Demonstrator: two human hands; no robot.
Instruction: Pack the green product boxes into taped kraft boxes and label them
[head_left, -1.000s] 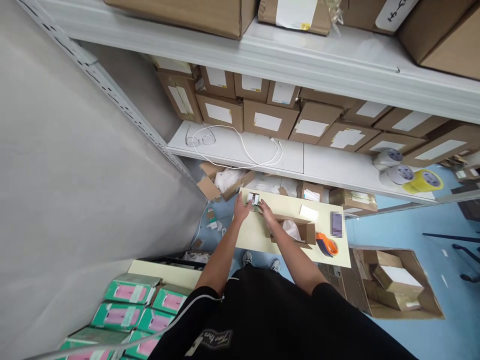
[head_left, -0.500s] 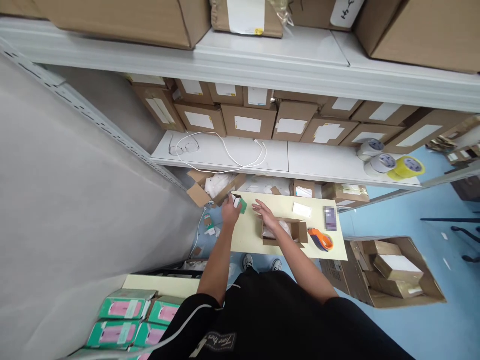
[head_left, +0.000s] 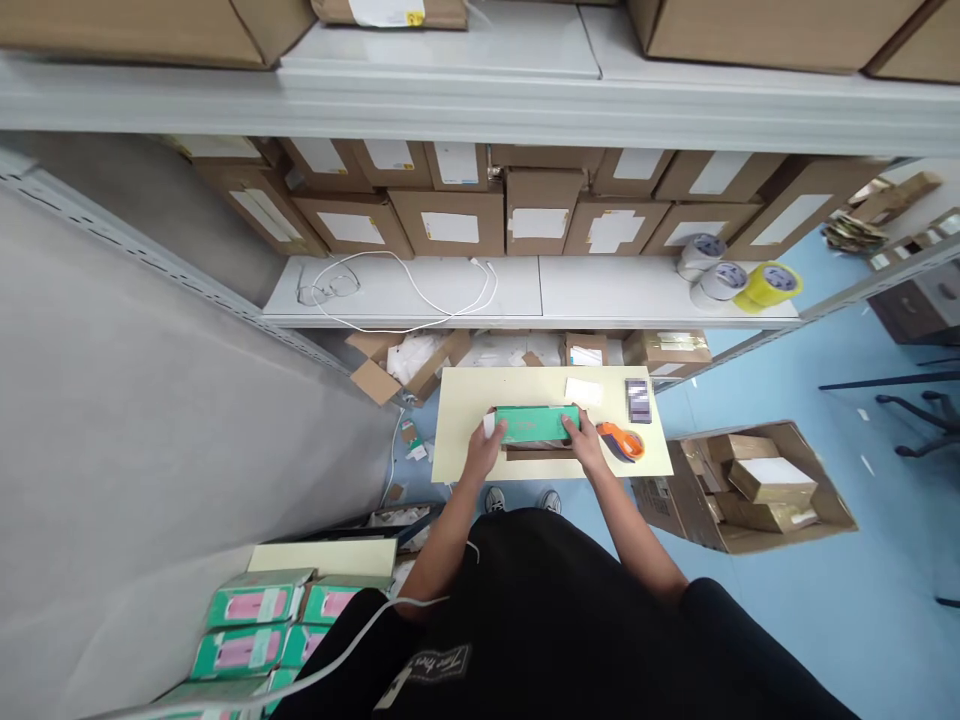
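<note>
Green box (head_left: 534,424) held by both ends, over a cardboard box (head_left: 540,454)

Left hand (head_left: 484,450) has a snug grip on the white end, right hand (head_left: 586,445) is wrapped round the other with its thumb on top; can't tell if the two boxes touch. Cardboard one's on a pale yellow tabletop (head_left: 465,400), orange tape dispenser (head_left: 621,441) just beside the right hand, white card (head_left: 584,391) farther back, tape rolls (head_left: 721,285) up on the shelf (head_left: 600,285).

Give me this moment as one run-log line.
Left hand: holding green box, one end; Right hand: holding its other end; Brown carton: on table, partly hidden by box; Orange tape dispenser: near right hand
</note>
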